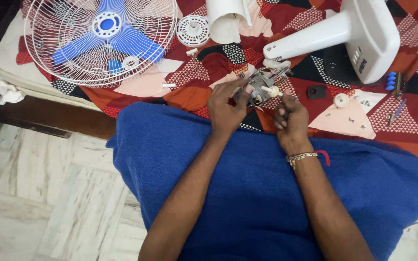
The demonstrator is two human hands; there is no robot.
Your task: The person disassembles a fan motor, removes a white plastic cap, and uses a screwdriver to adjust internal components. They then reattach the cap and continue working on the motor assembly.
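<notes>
Blue towel (267, 193) covers my lap. Above it, my left hand (226, 108) closes around the small fan motor (260, 89), my right hand (291, 121) pinching near its shaft. I judge it dense, rigid, its thin wires fragile: grip the metal body. White fan housing (359, 34) at one o'clock, bed (136, 89) beneath.

This is a home, a bedroom by the look of it. A bed (49, 94) with a wooden frame stands on a pale marble-tiled floor (44, 193), spread with a red, pink and black patchwork bedsheet (194, 72). A household fan lies taken apart across it: white wire fan guard (64, 63), blue fan blades (107, 38), white fan stand (364, 34).
</notes>
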